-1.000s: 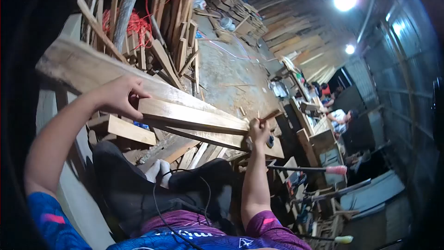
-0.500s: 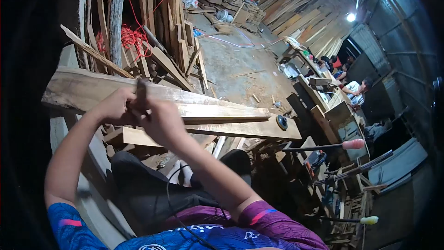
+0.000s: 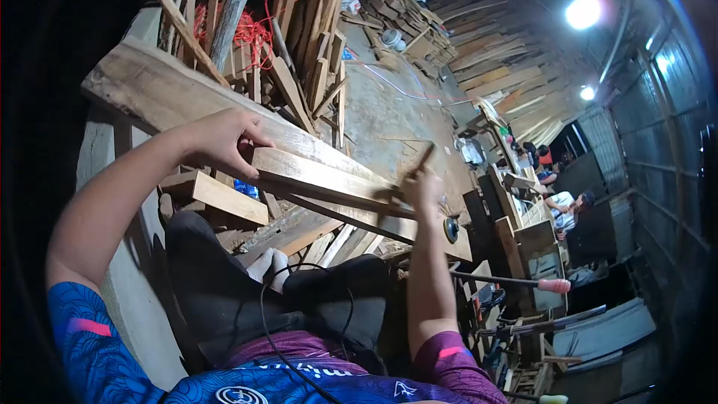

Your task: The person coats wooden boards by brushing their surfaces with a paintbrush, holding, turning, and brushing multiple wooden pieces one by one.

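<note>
one bar in left hand; blurred tool in right hand

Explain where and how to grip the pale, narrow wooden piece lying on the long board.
Probably hold the wooden piece by its blunt left end, from the left: the left hand can span its straight sides, away from the right hand.

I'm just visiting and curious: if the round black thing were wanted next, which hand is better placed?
Probably the right hand: it is nearer the disc, though it holds a blurred tool. The left hand is farther, holding the board.
</note>
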{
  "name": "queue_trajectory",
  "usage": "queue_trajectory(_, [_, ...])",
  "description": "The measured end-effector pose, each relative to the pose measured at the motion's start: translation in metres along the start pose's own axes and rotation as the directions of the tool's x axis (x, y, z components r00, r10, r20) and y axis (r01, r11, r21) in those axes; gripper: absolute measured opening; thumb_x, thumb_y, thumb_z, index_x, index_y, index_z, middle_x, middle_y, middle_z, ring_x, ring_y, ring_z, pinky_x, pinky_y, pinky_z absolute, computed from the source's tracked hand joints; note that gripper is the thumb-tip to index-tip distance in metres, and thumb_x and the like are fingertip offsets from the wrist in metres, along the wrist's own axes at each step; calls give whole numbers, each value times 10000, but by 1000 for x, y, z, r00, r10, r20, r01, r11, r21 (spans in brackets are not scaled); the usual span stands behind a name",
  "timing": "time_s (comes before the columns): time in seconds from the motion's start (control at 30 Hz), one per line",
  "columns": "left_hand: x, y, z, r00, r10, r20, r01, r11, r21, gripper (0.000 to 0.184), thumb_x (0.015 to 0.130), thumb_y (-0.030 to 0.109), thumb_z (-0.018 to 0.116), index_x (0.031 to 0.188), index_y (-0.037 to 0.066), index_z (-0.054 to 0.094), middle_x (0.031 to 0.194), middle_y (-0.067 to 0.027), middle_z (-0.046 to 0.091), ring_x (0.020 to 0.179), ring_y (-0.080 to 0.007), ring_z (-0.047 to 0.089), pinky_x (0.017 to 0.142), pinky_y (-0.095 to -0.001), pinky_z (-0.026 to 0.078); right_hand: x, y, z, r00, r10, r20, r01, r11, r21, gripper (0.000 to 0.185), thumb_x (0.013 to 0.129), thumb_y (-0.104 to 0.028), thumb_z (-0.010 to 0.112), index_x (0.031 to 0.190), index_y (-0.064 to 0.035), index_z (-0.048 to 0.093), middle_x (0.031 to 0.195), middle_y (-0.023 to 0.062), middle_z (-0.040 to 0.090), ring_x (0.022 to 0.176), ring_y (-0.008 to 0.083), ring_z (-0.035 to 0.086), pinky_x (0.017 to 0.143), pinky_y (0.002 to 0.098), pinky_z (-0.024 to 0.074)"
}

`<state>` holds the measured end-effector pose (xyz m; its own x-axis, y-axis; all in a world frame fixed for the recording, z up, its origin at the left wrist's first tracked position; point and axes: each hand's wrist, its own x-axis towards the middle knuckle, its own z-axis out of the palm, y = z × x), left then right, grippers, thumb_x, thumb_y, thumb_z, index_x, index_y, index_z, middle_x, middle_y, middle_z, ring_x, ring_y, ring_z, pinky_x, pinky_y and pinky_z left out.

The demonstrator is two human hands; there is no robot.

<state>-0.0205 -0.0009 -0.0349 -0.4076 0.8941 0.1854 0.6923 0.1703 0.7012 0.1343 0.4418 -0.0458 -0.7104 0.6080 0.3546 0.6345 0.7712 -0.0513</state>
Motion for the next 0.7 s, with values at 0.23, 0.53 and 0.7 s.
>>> queue_trajectory(0.23, [1,0,4,1000,-8,-14,7,998,-60,504,633,231,848,1086,45,729,828,-49,547,754,-158,530,667,-290,447,-145,-233,-84,890,-433,-145,359,466,809,195,839,-206,679,915,-29,714,782,210,694,765,338,713,664,414,534])
queue_trajectory(0.53, [-2,9,0,999,-47,-14,45,994,-95,584,591,192,877,1138,57,721,761,-19,507,730,-134,502,660,-269,427,-57,7,-11,991,35,-125,10,939,344,255,801,-255,655,838,-10,714,731,184,703,669,310,708,650,384,549])
queue_trajectory(0.7, [-2,10,2,999,-39,-28,37,998,-60,588,591,209,888,1134,57,723,768,-27,528,720,-134,511,647,-277,430,-37,109,6,934,267,-237,-255,964,79,278,797,-289,663,869,-21,681,800,195,709,775,393,694,720,474,553])
